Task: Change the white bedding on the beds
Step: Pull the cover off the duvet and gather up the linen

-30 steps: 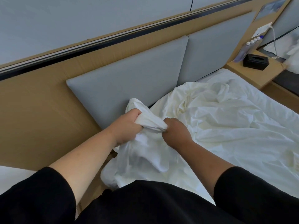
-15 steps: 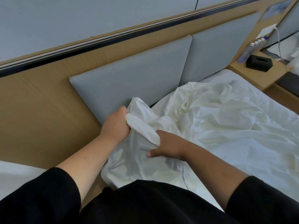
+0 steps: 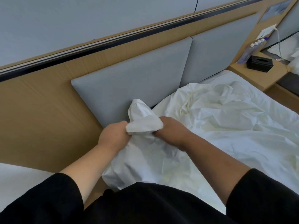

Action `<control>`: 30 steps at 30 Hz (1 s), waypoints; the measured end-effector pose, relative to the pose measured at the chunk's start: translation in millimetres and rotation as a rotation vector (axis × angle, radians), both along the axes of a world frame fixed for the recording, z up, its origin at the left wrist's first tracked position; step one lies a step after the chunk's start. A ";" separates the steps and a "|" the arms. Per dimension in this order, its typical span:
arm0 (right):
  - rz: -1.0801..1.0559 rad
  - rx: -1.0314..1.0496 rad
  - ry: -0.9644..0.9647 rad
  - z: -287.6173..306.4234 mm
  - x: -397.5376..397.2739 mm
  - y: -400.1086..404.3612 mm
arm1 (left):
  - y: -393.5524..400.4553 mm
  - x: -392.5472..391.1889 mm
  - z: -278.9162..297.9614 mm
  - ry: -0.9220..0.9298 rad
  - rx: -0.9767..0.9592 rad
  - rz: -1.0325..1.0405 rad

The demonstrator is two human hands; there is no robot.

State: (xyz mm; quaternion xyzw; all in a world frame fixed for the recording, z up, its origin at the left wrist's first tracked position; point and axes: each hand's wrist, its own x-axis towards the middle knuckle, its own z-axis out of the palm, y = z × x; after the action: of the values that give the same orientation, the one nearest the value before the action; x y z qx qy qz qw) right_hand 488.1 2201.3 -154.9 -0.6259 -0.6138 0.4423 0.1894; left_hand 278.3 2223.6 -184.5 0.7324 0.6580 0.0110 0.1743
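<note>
A: Obs. 1, hands. Left hand point(image 3: 114, 137) is curled round a bunched corner of the white sheet point(image 3: 226, 130); right hand point(image 3: 171, 132) grips the same bunch from the other side. The two fists sit close together with the wad of cloth between them. Fingertips are hidden in the fabric.

B: Where does the sheet lie?

A: Crumpled across the bed point(image 3: 265, 152), loose and heavily creased. The gripped corner is lifted at the head end, its peak standing up against the grey padded headboard panel point(image 3: 129, 81). Below the hands the cloth hangs down over the bed's near corner.

B: Surroundings?

A: A second grey panel point(image 3: 223, 50) is just beside the first; both are mounted on a wooden wall board point(image 3: 40, 110). At far right, a wooden bedside shelf point(image 3: 239, 70) carries a black tissue box point(image 3: 259, 63), with several white-capped bottles point(image 3: 252, 50) just behind it. Black sleeves point(image 3: 48, 199) cover both upper arms. A strip of another white bed point(image 3: 19, 180) shows at lower left.
</note>
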 end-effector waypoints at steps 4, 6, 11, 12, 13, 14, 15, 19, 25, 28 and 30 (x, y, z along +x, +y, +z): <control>0.183 -0.219 -0.115 -19.2 -2.1 -27.1 | 5.7 -11.3 13.4 -0.400 0.102 0.094; 0.177 -0.087 -0.357 -41.5 -5.1 -29.3 | -0.1 -1.3 23.3 -0.561 0.073 0.051; -0.211 0.136 -0.429 -49.3 20.6 -3.8 | -8.1 10.1 22.1 -0.368 -0.279 -0.104; -0.256 0.136 -0.376 -44.3 22.1 0.8 | -8.3 11.6 16.4 -0.171 -0.313 -0.181; -0.268 0.142 -0.320 -38.5 20.0 3.0 | -9.0 14.1 11.7 -0.005 -0.310 -0.237; -0.247 0.144 -0.256 -33.1 15.4 3.1 | -8.6 14.6 4.0 0.109 -0.284 -0.253; -0.203 0.131 -0.180 -28.2 10.2 1.2 | -8.4 14.0 -0.5 0.159 -0.240 -0.249; 0.033 -0.139 0.025 -28.7 6.6 -25.7 | 6.5 -12.0 -10.0 -0.040 -0.030 -0.022; 0.062 -0.061 -0.379 -63.5 -2.3 -42.2 | -15.0 6.4 1.0 -0.895 -0.139 0.071; -0.133 0.121 -0.452 -62.1 14.1 -21.5 | -14.7 6.1 -1.8 -0.932 -0.304 0.037; -0.244 0.126 -0.415 -50.2 21.4 -8.1 | -9.7 5.3 -2.1 -0.661 -0.337 -0.077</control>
State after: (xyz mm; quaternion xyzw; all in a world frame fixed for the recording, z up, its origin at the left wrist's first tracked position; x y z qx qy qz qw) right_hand 509.4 2193.2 -205.1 -0.7598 -0.5858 0.2390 0.1501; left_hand 283.6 2213.9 -186.6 0.6747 0.5306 0.1318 0.4959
